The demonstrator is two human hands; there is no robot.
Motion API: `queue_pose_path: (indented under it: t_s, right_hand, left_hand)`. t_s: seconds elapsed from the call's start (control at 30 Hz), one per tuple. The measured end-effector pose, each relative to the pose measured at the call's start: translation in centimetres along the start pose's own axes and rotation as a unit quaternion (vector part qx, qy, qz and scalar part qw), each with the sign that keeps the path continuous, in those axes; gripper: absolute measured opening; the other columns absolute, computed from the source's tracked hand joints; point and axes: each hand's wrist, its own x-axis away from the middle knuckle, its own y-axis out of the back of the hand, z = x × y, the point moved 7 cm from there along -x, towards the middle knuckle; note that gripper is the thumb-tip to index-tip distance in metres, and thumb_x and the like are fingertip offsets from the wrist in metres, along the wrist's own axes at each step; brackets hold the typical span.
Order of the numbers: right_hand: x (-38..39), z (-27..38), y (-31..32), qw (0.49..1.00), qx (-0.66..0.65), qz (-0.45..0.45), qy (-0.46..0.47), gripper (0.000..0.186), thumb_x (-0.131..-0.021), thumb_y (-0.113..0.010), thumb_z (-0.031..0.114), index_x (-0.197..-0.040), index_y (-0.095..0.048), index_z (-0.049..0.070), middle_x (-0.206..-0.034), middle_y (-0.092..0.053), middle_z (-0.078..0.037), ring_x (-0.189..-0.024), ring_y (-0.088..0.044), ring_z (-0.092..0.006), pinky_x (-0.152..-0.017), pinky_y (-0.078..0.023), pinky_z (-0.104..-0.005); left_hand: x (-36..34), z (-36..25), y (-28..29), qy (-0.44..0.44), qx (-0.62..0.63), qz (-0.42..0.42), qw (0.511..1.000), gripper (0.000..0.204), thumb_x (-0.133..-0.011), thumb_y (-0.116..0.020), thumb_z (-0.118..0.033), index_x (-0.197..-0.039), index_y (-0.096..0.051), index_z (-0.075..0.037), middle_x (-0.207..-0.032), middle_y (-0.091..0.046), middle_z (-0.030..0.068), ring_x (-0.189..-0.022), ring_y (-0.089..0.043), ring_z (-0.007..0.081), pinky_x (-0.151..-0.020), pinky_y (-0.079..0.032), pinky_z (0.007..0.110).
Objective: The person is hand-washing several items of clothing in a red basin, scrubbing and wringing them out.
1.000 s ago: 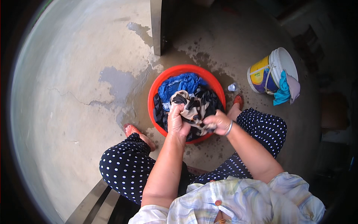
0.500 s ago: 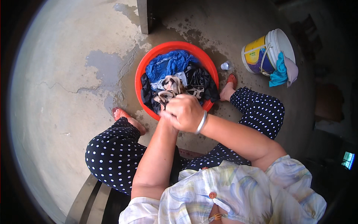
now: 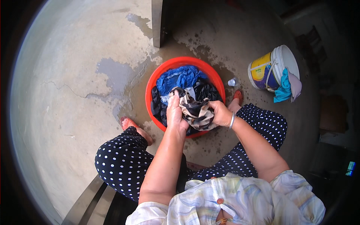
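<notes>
The concrete floor (image 3: 67, 67) carries a red tub (image 3: 183, 61), a bucket (image 3: 261, 67) and one small container (image 3: 232, 82), all standing apart.

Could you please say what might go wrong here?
The black and beige patterned cloth, held in the left hand and right hand, could drip outside the round red tub if wet. The damp grey concrete floor may be slippery. The turquoise cloth draped over the white and yellow bucket might slide off.
</notes>
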Motion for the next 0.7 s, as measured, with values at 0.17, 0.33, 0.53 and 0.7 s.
queue_pose_path:
  t_s: [0.17, 0.33, 0.53, 0.7]
  right_hand:
    - [-0.6, -5.2, 1.6, 0.77, -0.62, -0.093, -0.118, 0.032, -0.086, -0.053, 0.021, -0.114, -0.05, 0.007, -0.105, -0.061, -0.009, -0.092, -0.06, -0.0232, -0.086, -0.046, -0.0409]
    - [0.7, -2.1, 5.0, 0.81, -0.581, -0.038, 0.068, 0.043, -0.079, -0.047, 0.041, -0.073, -0.064, 0.003, -0.096, -0.062, -0.018, -0.089, -0.059, -0.0311, -0.084, -0.046, -0.0421]
    - [-1.2, -2.3, 0.5, 0.978, -0.194, -0.076, 0.025, 0.065, -0.066, -0.076, 0.04, -0.114, -0.051, 0.005, -0.102, -0.058, -0.005, -0.1, -0.052, -0.016, -0.088, -0.04, -0.0289]
    - [0.3, -4.0, -4.8, 0.909, -0.389, 0.077, -0.13, 0.073, -0.056, -0.077, 0.003, -0.122, -0.045, 0.005, -0.107, -0.058, -0.003, -0.097, -0.055, -0.0151, -0.084, -0.045, -0.0308]
  left_hand:
    - [1.3, -0.4, -1.6, -0.012, 0.039, -0.012, 0.999, 0.03, -0.077, -0.052, 0.003, -0.101, -0.044, -0.011, -0.093, -0.055, 0.0059, -0.087, -0.057, 0.024, -0.082, -0.047, 0.046]
    - [0.8, -1.4, -1.7, -0.02, 0.081, 0.049, 0.995, 0.036, -0.07, -0.047, 0.005, -0.103, -0.045, -0.01, -0.094, -0.055, 0.0089, -0.089, -0.057, 0.0289, -0.081, -0.047, 0.047]
    - [1.4, 0.6, -3.0, 0.026, 0.117, 0.068, 0.991, 0.047, -0.061, -0.043, 0.004, -0.107, -0.046, -0.006, -0.095, -0.053, 0.0152, -0.086, -0.054, 0.0332, -0.078, -0.049, 0.046]
    - [2.0, 0.7, -3.6, 0.061, 0.154, 0.072, 0.984, 0.052, -0.058, -0.043, 0.004, -0.108, -0.047, -0.009, -0.09, -0.056, 0.0156, -0.085, -0.056, 0.0332, -0.08, -0.049, 0.044]
